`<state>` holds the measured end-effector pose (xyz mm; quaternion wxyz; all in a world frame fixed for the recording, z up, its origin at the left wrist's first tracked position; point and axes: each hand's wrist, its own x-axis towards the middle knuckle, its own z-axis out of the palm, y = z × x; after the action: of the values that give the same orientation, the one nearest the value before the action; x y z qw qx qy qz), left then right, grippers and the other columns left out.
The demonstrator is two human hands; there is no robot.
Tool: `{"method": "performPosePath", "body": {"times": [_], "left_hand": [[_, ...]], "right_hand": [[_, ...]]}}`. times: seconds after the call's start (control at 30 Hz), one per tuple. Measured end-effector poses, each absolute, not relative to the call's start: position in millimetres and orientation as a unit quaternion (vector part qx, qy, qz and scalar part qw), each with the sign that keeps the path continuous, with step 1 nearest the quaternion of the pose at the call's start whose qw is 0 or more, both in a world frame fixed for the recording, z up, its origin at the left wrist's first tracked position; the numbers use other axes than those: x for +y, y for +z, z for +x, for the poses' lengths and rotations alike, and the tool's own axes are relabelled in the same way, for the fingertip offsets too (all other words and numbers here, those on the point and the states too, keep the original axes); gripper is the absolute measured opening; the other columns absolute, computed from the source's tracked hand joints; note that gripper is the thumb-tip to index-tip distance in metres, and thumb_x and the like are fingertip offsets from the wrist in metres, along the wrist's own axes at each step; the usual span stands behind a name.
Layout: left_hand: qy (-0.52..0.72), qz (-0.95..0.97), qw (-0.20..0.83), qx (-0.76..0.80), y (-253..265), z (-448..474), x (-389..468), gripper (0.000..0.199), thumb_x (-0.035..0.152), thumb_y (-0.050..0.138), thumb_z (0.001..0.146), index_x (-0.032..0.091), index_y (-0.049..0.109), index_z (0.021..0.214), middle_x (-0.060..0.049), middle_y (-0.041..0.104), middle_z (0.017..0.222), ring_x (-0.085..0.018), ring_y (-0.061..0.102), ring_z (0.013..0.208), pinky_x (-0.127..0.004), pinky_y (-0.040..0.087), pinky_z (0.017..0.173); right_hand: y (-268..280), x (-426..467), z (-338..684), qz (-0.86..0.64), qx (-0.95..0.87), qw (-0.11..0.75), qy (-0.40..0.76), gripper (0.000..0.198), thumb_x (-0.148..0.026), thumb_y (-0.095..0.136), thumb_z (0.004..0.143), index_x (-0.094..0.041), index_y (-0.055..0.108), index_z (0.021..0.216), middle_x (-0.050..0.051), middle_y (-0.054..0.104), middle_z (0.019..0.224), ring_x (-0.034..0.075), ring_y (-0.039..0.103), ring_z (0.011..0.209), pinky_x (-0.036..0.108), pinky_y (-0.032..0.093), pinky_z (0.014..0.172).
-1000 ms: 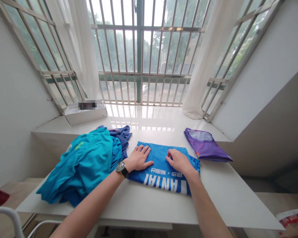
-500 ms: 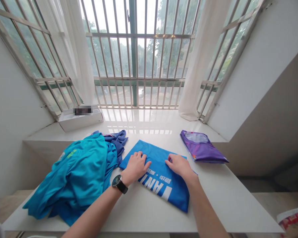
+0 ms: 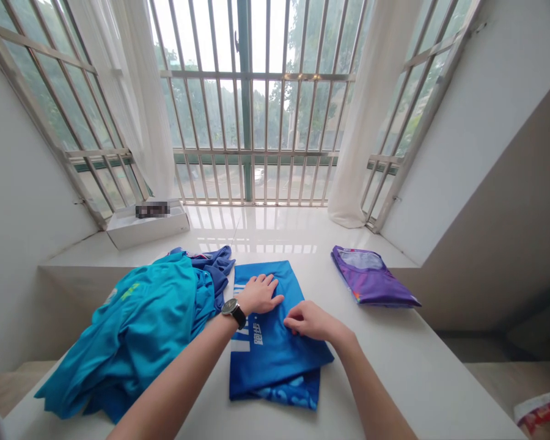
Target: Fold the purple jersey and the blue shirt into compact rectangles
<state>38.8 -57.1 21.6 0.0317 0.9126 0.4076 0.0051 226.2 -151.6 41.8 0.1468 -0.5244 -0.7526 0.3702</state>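
Note:
A folded blue T-shirt with white lettering on its left side lies on the white surface in front of me. My left hand rests on its upper part, palm down with fingers apart, and a dark round watch is on that wrist. Lower on the right, my right hand has its fingers bent together in a pinch at the cloth. Whatever fold sits between those fingertips is mostly hidden. At the shirt's bottom edge, a light-blue patterned part sticks out from under the top layer.
A loose heap of teal clothing lies on the left, with a darker blue garment behind it. To the right is a folded purple garment. Farther back, a white box stands on the white ledge before the barred window.
The blue T-shirt has turned clockwise, so its lettering has gone from the near side to the left. Both hands stay on it, the right one lower and more to the left than before.

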Motion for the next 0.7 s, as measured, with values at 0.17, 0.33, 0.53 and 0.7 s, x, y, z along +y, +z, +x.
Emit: {"method": "performPosePath", "body": {"times": [0.17,0.33,0.53,0.7], "left_hand": [[0.060,0.919,0.026,0.390,-2.3,33.5,-41.9,0.060,0.053,0.038,0.101,0.019,0.038,0.151,-0.013,0.033,0.160,-0.034,0.029,0.146,-0.054,0.022,0.118],[0.131,0.916,0.036,0.377,1.7,19.3,-54.9,0.051,0.043,0.044,0.101,0.020,0.042,0.147,-0.015,0.037,0.157,-0.032,0.027,0.148,-0.054,0.025,0.118],[0.176,0.941,0.120,0.265,29.6,-10.4,-108.6,0.026,0.040,0.061,0.095,0.026,0.067,0.116,-0.006,0.062,0.130,-0.024,0.055,0.122,-0.040,0.040,0.108],[0.148,0.951,0.160,0.220,33.2,-20.6,-130.1,0.027,0.050,0.068,0.089,0.025,0.074,0.097,-0.004,0.071,0.101,-0.021,0.064,0.095,-0.032,0.046,0.087]], "right_hand": [[31.1,-143.3,213.7,-0.513,-0.784,0.202,0.285,0.024,-0.025,0.053,0.085,-0.017,0.070,0.071,-0.001,0.066,0.067,0.011,0.050,0.060,0.022,0.034,0.058],[21.1,-136.9,219.6,-0.532,-0.787,0.205,0.236,0.018,-0.025,0.060,0.085,-0.020,0.077,0.088,0.003,0.071,0.079,0.014,0.058,0.070,0.023,0.041,0.067],[23.5,-134.4,227.0,-0.562,-0.780,0.197,0.190,0.023,-0.029,0.057,0.090,-0.022,0.078,0.092,0.004,0.070,0.086,0.017,0.062,0.078,0.026,0.046,0.076],[17.2,-135.6,222.9,-0.574,-0.775,0.207,0.165,0.025,-0.030,0.053,0.092,-0.022,0.077,0.095,0.004,0.071,0.094,0.018,0.065,0.087,0.027,0.048,0.083]]}}
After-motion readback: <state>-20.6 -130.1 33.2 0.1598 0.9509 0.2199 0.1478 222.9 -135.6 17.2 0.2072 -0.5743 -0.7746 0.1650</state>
